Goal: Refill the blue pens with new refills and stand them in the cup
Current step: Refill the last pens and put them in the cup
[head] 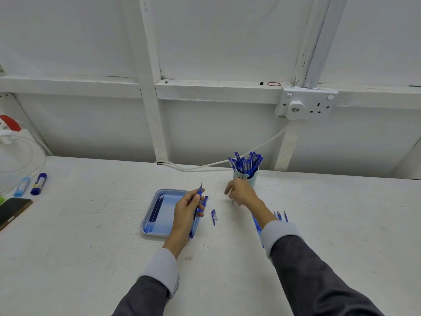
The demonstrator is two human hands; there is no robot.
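My left hand grips a blue pen by its barrel over the right edge of the light blue tray, tip pointing up. Spare refills lie along the tray's left side. A loose pen cap lies on the table between my hands. My right hand is blurred in front of the pale cup, which holds several blue pens. It seems to pinch a thin refill that pokes out below the fingers. More blue pens lie to the right of my right forearm.
At the far left lie two glue sticks, a dark phone and white cables. A white cable runs along the table's back edge to a wall socket. The white wall stands close behind the cup.
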